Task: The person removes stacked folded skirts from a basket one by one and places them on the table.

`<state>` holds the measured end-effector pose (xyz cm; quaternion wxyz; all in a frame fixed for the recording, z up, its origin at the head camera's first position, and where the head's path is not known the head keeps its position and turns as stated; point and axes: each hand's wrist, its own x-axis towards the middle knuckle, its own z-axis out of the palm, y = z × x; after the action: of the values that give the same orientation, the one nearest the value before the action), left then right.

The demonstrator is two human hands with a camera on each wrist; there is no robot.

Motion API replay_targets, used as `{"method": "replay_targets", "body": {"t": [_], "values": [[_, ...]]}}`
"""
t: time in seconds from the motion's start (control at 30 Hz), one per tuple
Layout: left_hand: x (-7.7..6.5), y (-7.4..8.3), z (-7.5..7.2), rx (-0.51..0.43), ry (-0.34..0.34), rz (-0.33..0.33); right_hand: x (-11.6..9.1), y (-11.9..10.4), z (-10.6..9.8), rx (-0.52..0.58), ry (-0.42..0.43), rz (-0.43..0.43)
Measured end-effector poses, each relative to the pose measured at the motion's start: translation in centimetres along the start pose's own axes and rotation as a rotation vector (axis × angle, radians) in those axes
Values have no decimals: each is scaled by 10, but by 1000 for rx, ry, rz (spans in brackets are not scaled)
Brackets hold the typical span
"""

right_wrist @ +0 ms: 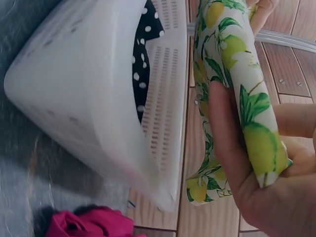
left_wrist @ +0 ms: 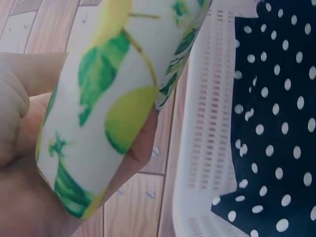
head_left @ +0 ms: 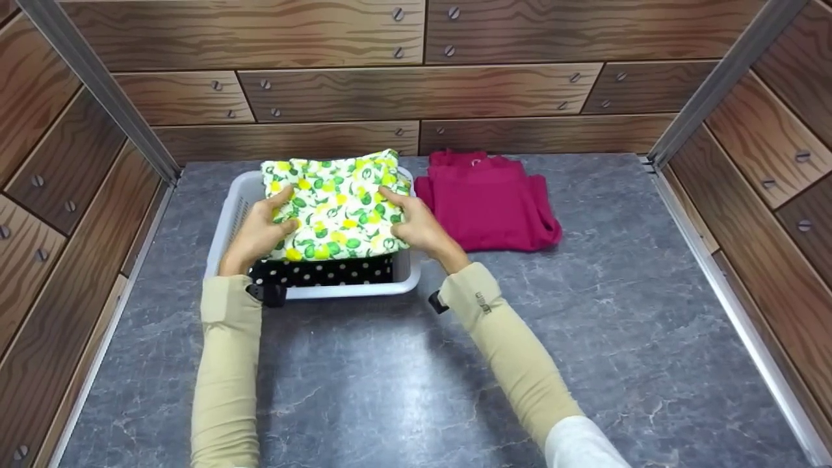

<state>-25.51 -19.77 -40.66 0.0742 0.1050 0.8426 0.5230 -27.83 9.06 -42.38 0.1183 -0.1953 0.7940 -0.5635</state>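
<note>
Both hands hold a folded lemon-print cloth point(head_left: 338, 208), white with yellow lemons and green leaves, above a white plastic basket point(head_left: 351, 290). My left hand point(head_left: 259, 229) grips its left edge, thumb on top; in the left wrist view the fingers curl under the fold. The right hand point(head_left: 419, 224) grips the opposite edge the same way, and the right wrist view shows the fold between thumb and fingers. Inside the basket lies a black cloth with white dots point(left_wrist: 276, 118), mostly covered by the lemon cloth in the head view.
To the right of the basket, a folded crimson garment point(head_left: 487, 205) lies on the grey marbled floor surface point(head_left: 624, 292). Wood-patterned panels point(head_left: 416, 94) close off the back and both sides, with metal rails point(head_left: 734, 338) along the side edges.
</note>
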Motion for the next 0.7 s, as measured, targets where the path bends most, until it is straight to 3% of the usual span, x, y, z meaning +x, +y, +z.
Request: {"method": "replay_targets", "body": {"t": [0.23,0.47,0.7], "values": [[5,7,14,9,62,41,-9,-2,-12,-94,38,-57],[8,14,33,-38,120,78,-20,1,-28,-109,90,-98],[11,19,54,-74,164,109,-33,5,-42,-115,127,-87]]}}
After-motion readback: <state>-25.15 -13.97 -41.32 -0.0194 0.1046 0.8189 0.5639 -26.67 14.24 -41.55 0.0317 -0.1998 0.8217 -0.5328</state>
